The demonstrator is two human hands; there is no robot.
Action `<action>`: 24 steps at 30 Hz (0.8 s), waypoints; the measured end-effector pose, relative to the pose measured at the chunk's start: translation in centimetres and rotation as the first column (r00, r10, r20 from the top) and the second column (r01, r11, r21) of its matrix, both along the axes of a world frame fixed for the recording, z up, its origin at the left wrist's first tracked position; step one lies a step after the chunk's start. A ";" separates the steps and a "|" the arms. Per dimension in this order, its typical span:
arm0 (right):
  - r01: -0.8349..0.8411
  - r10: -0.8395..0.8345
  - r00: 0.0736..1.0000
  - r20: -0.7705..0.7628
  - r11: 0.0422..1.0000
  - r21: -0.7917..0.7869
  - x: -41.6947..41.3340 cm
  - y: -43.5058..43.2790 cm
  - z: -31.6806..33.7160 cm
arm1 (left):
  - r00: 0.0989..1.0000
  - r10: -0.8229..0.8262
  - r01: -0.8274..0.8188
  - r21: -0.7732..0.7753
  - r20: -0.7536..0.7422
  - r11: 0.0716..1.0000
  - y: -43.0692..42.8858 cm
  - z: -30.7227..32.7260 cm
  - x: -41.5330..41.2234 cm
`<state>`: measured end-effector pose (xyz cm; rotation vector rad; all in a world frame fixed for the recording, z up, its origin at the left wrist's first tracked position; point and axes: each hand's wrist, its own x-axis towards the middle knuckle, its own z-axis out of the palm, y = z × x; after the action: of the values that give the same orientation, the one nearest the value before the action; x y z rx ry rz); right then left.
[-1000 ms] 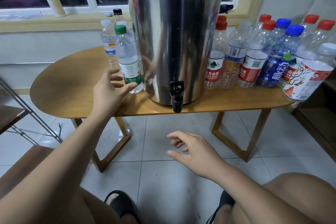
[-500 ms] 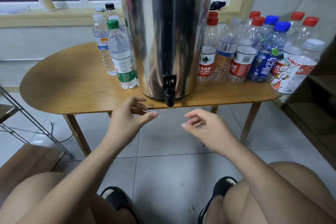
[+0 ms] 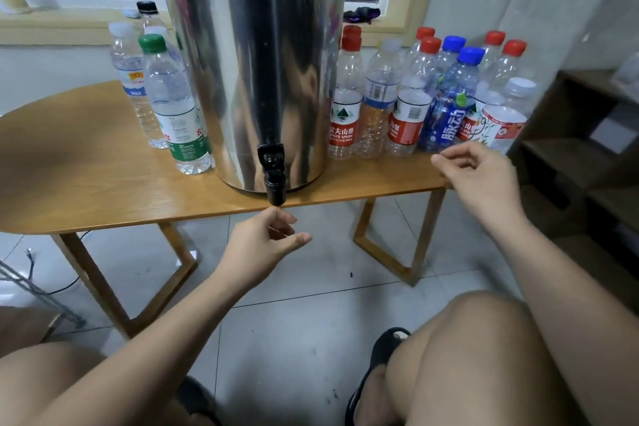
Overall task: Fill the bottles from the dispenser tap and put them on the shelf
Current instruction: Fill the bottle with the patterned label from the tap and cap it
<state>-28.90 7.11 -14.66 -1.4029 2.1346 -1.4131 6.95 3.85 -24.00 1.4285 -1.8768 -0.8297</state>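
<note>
Neither hand holds anything: the right hand (image 3: 480, 180) hangs, fingers loosely curled, just in front of the capped bottles (image 3: 408, 107) crowded on the table (image 3: 86, 176) right of the steel dispenser (image 3: 256, 62), while the left hand (image 3: 262, 245), also empty, hovers just under the black tap (image 3: 274, 176). Those bottles look empty, so likely light, thin-walled and quick to dent or topple neighbours; a hold round the labelled waist of a front-row one seems safest, firmer once it is full and heavier.

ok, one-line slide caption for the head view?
Seated person, both hands empty: left hand under the dispenser tap, right hand by the capped bottles on the wooden table.
</note>
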 end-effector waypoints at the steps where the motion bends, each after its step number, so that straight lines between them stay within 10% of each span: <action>1: 0.069 -0.070 0.998 -0.007 0.997 -0.045 -1.3 -0.1 0.1 | 1.000 -0.007 0.007 -0.003 0.006 1.000 -0.1 0.0 -0.4; 8: 0.396 -0.413 0.909 -0.061 0.899 -0.188 -7.9 -1.1 0.3 | 0.998 -0.047 0.047 -0.016 0.033 0.999 -0.7 -0.1 -3.0; 24: 0.346 -0.345 0.938 -0.027 0.938 0.021 -9.0 -5.0 -1.3 | 0.992 -0.105 0.107 -0.013 0.068 0.994 -0.2 -0.6 -4.0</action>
<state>-37.94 2.12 -15.96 -1.0736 2.4975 -1.4815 2.95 3.60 -24.61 1.3715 -2.0205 -0.8231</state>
